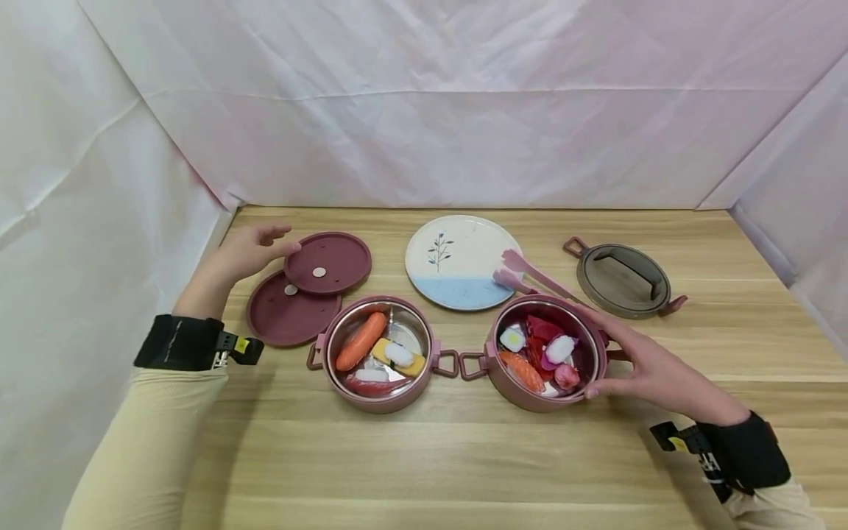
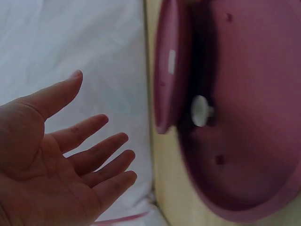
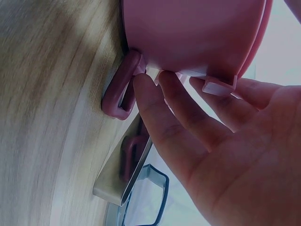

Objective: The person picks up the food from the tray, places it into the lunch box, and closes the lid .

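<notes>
My left hand [image 1: 244, 254] hovers at the left, its fingers apart and holding nothing. Two round maroon lids lie beside it, the upper lid [image 1: 331, 261] overlapping the lower lid [image 1: 285, 316]; in the left wrist view a gap separates the fingers from both. At the right, my right hand [image 1: 639, 368] touches the side of a pink pot [image 1: 530, 397], fingers extended near its handle [image 3: 117, 94] and thumb by the front rim. Toy sushi, an egg piece and other toy foods sit inside. The left pink pot [image 1: 379, 403] contains a toy sausage [image 1: 361, 342] and toy sushi.
A white and blue plate [image 1: 457, 250] stands behind the pots. Pink serving utensils [image 1: 536, 272] lean from its edge toward the right pot. A grey lidded pan [image 1: 623, 280] with maroon handles lies behind my right hand. White cloth walls [image 1: 464, 147] bound the wooden table.
</notes>
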Tool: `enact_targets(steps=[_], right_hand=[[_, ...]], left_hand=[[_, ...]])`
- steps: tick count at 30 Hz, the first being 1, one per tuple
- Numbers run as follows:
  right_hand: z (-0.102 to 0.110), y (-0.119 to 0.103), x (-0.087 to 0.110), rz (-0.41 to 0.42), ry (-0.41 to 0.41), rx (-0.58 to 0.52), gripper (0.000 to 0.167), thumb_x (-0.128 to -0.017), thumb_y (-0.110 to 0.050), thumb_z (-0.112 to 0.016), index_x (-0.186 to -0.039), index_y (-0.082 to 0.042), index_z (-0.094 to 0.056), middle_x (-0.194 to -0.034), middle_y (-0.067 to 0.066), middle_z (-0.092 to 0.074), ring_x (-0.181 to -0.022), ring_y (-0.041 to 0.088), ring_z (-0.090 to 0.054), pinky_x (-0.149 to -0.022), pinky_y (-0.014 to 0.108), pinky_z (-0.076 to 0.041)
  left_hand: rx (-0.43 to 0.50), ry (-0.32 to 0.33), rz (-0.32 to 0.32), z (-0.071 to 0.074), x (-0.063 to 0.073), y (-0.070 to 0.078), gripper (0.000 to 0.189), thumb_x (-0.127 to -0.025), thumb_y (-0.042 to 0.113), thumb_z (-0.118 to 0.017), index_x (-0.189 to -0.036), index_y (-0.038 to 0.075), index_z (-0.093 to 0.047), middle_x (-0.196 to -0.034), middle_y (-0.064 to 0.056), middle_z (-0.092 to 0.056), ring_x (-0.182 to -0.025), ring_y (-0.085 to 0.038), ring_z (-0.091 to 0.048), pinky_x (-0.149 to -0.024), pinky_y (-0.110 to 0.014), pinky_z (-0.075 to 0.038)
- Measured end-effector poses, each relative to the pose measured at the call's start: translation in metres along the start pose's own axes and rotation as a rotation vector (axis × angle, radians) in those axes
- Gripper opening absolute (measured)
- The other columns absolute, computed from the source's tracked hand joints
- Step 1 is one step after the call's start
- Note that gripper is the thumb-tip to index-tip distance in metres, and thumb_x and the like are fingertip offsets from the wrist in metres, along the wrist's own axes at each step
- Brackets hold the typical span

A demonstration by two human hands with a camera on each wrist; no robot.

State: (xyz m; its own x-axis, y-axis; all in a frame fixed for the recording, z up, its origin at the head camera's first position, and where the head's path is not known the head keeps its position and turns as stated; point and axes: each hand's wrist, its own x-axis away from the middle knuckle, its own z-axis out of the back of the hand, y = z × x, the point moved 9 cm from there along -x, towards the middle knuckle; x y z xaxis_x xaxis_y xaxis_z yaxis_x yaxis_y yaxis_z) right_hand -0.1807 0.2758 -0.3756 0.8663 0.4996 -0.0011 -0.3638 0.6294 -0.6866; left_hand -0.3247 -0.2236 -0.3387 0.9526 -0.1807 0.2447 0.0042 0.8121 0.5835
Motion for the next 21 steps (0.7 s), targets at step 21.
enact_targets(steps=[21], right_hand=[[0.000, -0.003, -0.001, 0.036, 0.006, 0.002, 0.105, -0.075, -0.014, -0.087, -0.159, -0.020, -0.025, -0.157, 0.012, -0.036, -0.128, -0.014, -0.040, -0.091, 0.016, -0.052]], left_hand=[[0.076, 0.079, 0.154, -0.021, -0.025, -0.048, 0.054, -0.100, 0.019, -0.058, -0.145, -0.008, -0.042, -0.140, -0.033, -0.052, -0.128, -0.044, -0.053, -0.107, -0.052, -0.046]])
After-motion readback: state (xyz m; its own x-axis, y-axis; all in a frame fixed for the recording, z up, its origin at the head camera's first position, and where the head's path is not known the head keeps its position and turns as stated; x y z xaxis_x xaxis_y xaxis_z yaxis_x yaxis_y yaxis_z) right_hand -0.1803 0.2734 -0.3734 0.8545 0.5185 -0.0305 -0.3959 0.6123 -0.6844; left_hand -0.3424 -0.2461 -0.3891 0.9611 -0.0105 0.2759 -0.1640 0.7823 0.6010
